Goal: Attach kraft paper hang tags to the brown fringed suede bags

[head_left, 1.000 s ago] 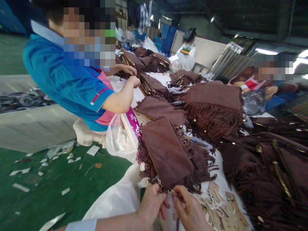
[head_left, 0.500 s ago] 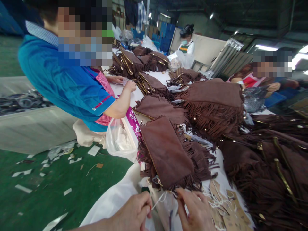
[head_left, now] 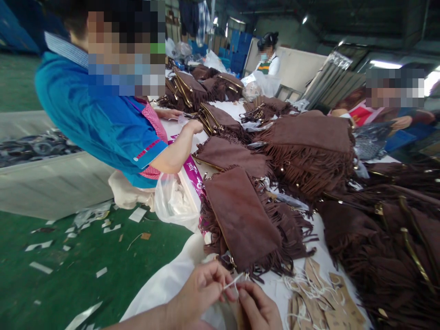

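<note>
At the bottom of the head view, my left hand pinches a thin white string. My right hand is close beside it, thumb and fingers closed on the same string. Something brownish hangs under the right fingers, but I cannot make out what it is. Just beyond both hands lies a brown fringed bag with a gold zip edge and metal rings at its near corner. A pile of kraft paper tags with white strings lies to the right of my right hand.
More brown fringed bags are heaped along the white table, and a dark pile fills the right side. A co-worker in a blue shirt handles something at the left edge. A plastic bag hangs there. Scraps litter the green floor.
My right hand has moved left and my left hand slightly up, so they are now close together with a shorter string span between them. The view has shifted slightly.
</note>
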The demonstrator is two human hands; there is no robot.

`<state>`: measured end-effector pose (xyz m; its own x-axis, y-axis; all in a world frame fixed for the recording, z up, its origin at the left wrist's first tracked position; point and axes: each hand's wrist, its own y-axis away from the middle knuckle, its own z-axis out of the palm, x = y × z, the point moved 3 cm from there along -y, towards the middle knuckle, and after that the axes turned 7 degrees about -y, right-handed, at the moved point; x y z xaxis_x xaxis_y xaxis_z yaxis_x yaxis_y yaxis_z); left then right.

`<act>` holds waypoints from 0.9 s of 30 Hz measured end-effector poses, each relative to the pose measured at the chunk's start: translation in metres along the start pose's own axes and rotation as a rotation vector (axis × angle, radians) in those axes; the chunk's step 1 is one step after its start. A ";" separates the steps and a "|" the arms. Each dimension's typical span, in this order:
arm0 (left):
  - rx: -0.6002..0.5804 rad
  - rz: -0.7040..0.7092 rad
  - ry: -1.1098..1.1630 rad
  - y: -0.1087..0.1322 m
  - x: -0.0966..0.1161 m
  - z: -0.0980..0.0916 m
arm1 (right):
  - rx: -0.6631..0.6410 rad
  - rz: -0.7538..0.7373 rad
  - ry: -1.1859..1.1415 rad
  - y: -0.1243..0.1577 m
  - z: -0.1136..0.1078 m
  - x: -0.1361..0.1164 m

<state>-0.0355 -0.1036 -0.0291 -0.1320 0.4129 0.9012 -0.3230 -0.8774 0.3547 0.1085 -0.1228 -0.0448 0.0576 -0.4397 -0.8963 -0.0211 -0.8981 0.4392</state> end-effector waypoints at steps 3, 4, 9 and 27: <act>-0.059 0.111 -0.256 0.009 0.001 -0.001 | -0.078 0.179 -0.209 -0.003 0.001 -0.002; -0.071 0.139 -0.350 0.012 0.002 0.000 | -0.101 0.211 -0.243 -0.004 0.001 -0.003; -0.144 0.183 -0.568 0.019 0.006 0.005 | -0.014 0.170 -0.244 -0.006 0.005 -0.006; -0.015 -0.416 -0.045 -0.013 -0.026 0.023 | 0.048 0.129 -0.255 -0.005 0.006 0.000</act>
<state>-0.0064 -0.1086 -0.0511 0.0536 0.7196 0.6923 -0.3533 -0.6347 0.6872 0.1026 -0.1183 -0.0477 -0.2012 -0.5327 -0.8220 -0.0591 -0.8310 0.5531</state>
